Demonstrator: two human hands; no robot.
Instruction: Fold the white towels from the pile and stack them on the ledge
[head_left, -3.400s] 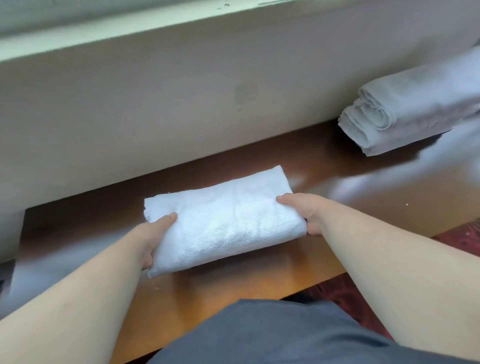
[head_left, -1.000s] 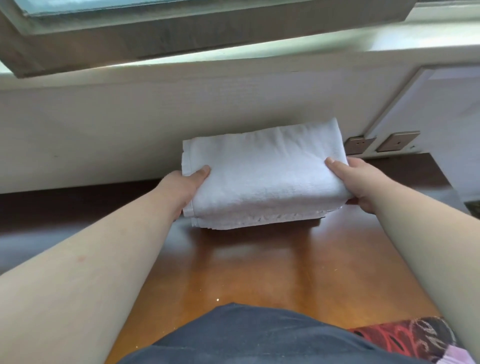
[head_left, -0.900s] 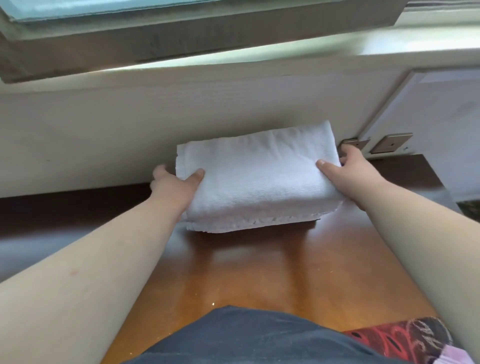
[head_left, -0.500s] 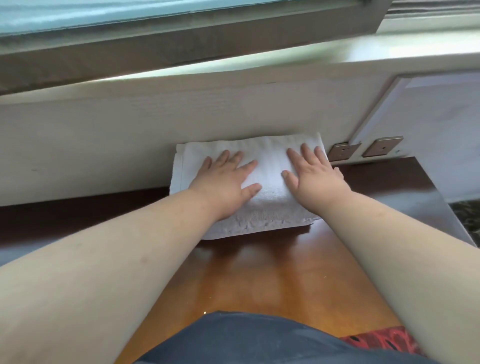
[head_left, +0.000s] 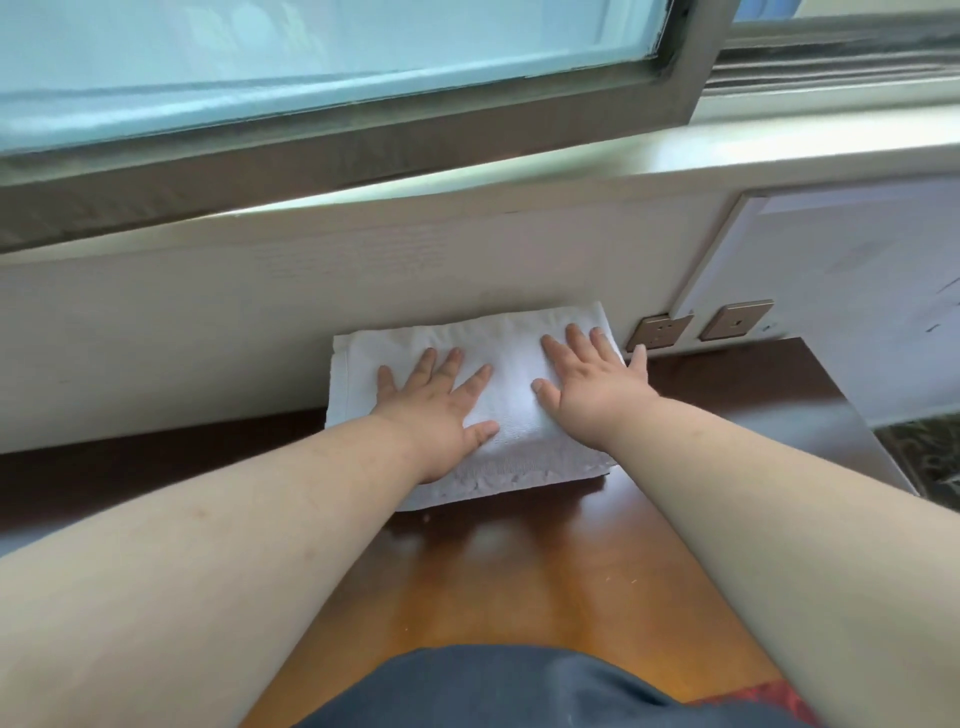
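Daylight came in through the window (head_left: 311, 67) at twelve o'clock, leaving the pane washed out and pale and the sill (head_left: 779, 150) below it glaring toward two o'clock. The wooden ledge (head_left: 519, 571) carried soft sheen patches at six o'clock, and a thin dark shadow lay under the near edge of the folded towel (head_left: 498, 431). Wide-angle bending curved the frame lines toward the edges, and the forearms at the lower corners looked soft and swollen.

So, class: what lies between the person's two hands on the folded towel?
Only bare white towel: the head view shows the left hand and right hand pressed flat, apart, nothing else between them.
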